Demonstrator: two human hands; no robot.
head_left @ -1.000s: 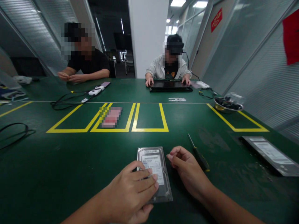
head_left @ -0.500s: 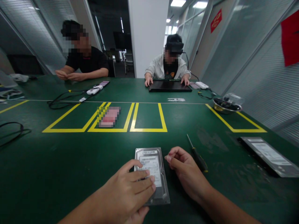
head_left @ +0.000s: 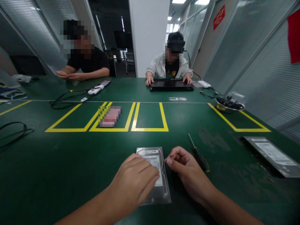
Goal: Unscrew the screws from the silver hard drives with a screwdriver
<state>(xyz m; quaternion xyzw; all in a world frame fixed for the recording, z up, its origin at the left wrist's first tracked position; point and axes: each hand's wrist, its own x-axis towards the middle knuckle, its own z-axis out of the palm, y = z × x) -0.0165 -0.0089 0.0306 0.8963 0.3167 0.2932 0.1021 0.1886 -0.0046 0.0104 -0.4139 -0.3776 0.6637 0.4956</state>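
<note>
A silver hard drive (head_left: 164, 193) with a white label lies flat on the green table before me. Over its left half is my left hand (head_left: 138, 179), fingers curled together and thumb hidden; whether it holds anything is out of sight. Close by the drive's right edge, my right hand (head_left: 184, 168) is closed in a pinch, thumb against forefinger. Anything between those fingertips is too small to make out. A screwdriver (head_left: 199, 156) with a dark and yellow handle rests just beyond my right hand.
Another hard drive (head_left: 274, 156) lies at the right, with tiny bits beside it. A metal bowl (head_left: 228, 109) of dark items sits further back. Yellow tape (head_left: 150, 129) marks boxes, one under a pink phone (head_left: 111, 117). Two people sit opposite, one touching a black panel (head_left: 172, 86).
My left hand has lifted and curled its fingers, which were spread flat across the drive's label. The right hand keeps its pinch in nearly the same place.
</note>
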